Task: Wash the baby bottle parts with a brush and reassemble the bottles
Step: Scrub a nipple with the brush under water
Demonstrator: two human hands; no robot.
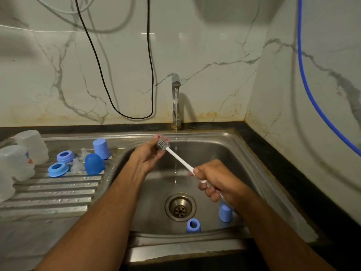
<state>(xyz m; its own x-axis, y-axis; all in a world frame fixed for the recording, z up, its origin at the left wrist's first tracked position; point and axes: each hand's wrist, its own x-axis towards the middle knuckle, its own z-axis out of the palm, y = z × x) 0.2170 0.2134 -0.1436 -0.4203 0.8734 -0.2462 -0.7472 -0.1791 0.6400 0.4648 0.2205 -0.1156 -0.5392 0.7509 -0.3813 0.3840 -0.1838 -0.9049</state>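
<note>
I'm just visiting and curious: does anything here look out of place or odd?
Two blue parts lie down in the sink basin, away from the set on the drainboard: a ring near the drain and a cap under the right hand. Rusty stains mark the wall behind the running tap.

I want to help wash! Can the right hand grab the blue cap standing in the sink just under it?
Probably not yet. The blue cap stands right below the right hand with nothing between them, but that hand is gripping the brush handle. It would likely have to let go first.
</note>
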